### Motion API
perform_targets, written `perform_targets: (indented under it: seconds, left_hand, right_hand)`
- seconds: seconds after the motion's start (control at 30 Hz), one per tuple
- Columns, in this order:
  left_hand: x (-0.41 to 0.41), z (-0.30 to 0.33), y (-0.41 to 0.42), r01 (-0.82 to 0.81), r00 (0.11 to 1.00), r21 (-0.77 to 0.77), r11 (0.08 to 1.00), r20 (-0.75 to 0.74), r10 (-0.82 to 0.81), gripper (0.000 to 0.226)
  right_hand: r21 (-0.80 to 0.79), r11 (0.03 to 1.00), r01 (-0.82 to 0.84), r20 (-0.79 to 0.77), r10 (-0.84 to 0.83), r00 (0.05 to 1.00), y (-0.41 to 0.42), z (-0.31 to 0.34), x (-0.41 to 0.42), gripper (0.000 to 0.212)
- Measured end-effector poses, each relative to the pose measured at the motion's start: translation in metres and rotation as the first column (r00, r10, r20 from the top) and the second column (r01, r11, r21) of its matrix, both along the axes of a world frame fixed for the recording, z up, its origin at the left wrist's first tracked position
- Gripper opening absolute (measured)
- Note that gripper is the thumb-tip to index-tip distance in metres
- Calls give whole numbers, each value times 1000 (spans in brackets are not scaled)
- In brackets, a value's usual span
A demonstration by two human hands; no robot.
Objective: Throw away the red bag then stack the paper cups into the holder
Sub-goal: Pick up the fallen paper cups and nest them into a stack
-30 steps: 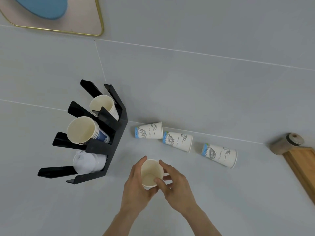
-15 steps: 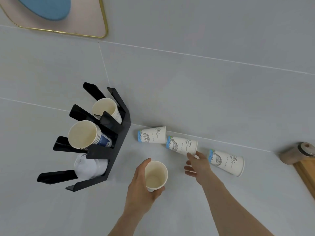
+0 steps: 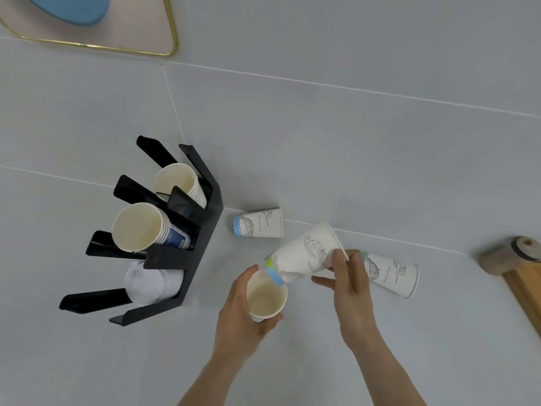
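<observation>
My left hand (image 3: 238,313) grips an upright paper cup (image 3: 266,297), its mouth facing me. My right hand (image 3: 348,285) holds a second paper cup (image 3: 304,253) tilted, its blue-banded bottom touching the rim of the first cup. Two more paper cups lie on their sides on the grey counter: one (image 3: 259,223) by the holder, one (image 3: 390,273) behind my right hand. The black cup holder (image 3: 202,230) stands at the left with a single cup (image 3: 178,183) in its upper slot, a stack of cups (image 3: 140,227) in the middle slot and white lids (image 3: 146,281) below. No red bag is in view.
A wooden board (image 3: 524,285) with a round wooden handle (image 3: 509,256) lies at the right edge. A pink tray with a gold rim (image 3: 140,39) holding something blue sits at the top left.
My right hand left the held cup, reached right to the middle lying cup, lifted it and brought it back over the cup in my left hand.
</observation>
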State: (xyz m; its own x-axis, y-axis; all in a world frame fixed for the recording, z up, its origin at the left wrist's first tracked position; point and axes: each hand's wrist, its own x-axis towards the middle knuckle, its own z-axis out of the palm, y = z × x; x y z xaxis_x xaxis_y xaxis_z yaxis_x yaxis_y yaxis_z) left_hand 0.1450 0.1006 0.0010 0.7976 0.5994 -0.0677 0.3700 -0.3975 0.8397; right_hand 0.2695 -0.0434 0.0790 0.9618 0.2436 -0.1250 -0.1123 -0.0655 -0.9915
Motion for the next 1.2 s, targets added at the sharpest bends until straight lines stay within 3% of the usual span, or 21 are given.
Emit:
perform_targets:
  seconds: [0.13, 0.2, 0.33, 0.43, 0.53, 0.67, 0.73, 0.83, 0.9, 0.97, 1.2]
  left_hand:
    - [1, 3, -2, 4, 1000, -34, 999, 4, -4, 114]
    - [1, 5, -4, 29, 999, -70, 997, 28, -27, 124]
    - [-4, 11, -3, 2, 998, -139, 990, 64, 7, 137]
    - [-6, 9, 1, 20, 998, -101, 995, 56, -15, 131]
    - [-6, 5, 6, 64, 997, -6, 998, 37, -64, 109]
    - [-6, 1, 9, 67, 997, 31, 997, 22, -68, 104]
    - [-4, -1, 11, 64, 997, 34, 997, 30, -65, 103]
    - [-1, -2, 16, 32, 999, 31, 999, 42, -33, 103]
    - [1, -2, 21, 17, 999, 33, 999, 36, -18, 103]
    - [2, -1, 25, 23, 999, 43, 999, 35, -24, 102]
    - [1, -4, 25, 27, 997, 55, 998, 66, -30, 103]
  right_hand:
    - [-213, 963, -167, 314, 229, 922, -3, 5, -26, 26]
    - [-339, 913, -229, 379, 355, 855, -3, -3, -34, 33]
    - [-416, 849, -326, 240, 448, 861, 2, -19, -42, 80]
    - [-547, 773, -322, 214, 501, 838, 9, -39, -43, 81]
    - [-628, 709, -321, 212, 552, 807, 12, -56, -45, 75]
    - [-632, 710, -311, 213, 545, 811, 14, -64, -43, 75]
    - [-545, 757, -359, 163, 516, 841, 17, -63, -38, 76]
    - [-336, 890, -307, -31, 316, 948, 24, -60, -20, 51]
    - [-323, 930, -174, -132, 138, 982, 30, -62, 2, 38]
    - [-390, 911, -134, -193, 62, 979, 38, -67, 25, 38]
    - [-455, 842, -291, -380, 112, 918, 91, -77, 81, 49]
